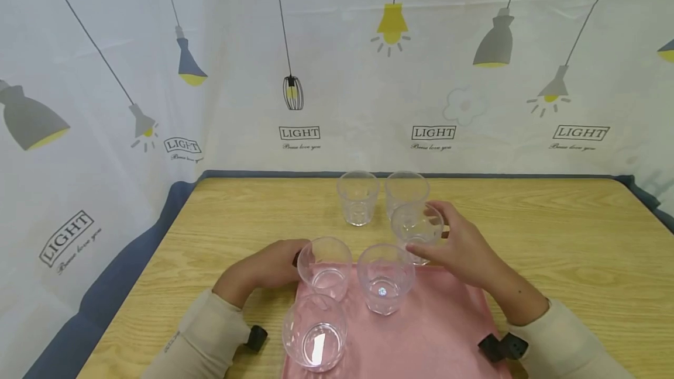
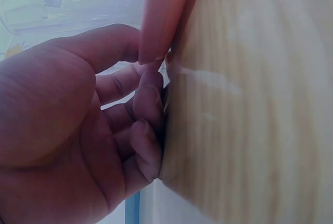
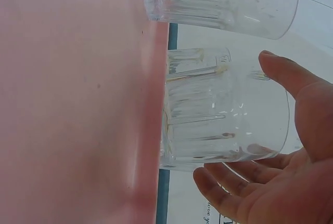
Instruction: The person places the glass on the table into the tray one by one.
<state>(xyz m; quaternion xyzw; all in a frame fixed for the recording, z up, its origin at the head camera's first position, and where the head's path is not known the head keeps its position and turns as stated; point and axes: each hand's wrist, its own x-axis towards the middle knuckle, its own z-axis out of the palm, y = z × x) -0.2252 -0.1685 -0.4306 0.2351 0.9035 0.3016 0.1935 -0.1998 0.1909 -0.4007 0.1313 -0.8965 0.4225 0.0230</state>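
The right hand (image 1: 466, 253) has its thumb and fingers curved round a clear cup (image 1: 416, 227), thumb on the near side and fingers on the far side. That cup is upright just beyond the far edge of a pink tray (image 1: 432, 332); the tray's rim hides its base in the right wrist view, so I cannot tell whether it rests on the wood-grain table (image 1: 568, 238) or hangs slightly above it. The left hand (image 1: 276, 265) is at the tray's far left corner, pinching the edge between its thumb and bent fingers, with the fingers low against the table. Three more clear cups stand upright on the tray: a corner cup (image 1: 325, 268) beside the left hand, a middle cup (image 1: 386, 279) to its right, and a near cup (image 1: 315, 332) along the left side. Past the tray, a back left cup (image 1: 358, 195) and a back right cup (image 1: 406, 189) stand side by side on the table, the latter partly behind the held one. A white cloth (image 1: 342, 34) printed with hanging lamps rises behind the table.
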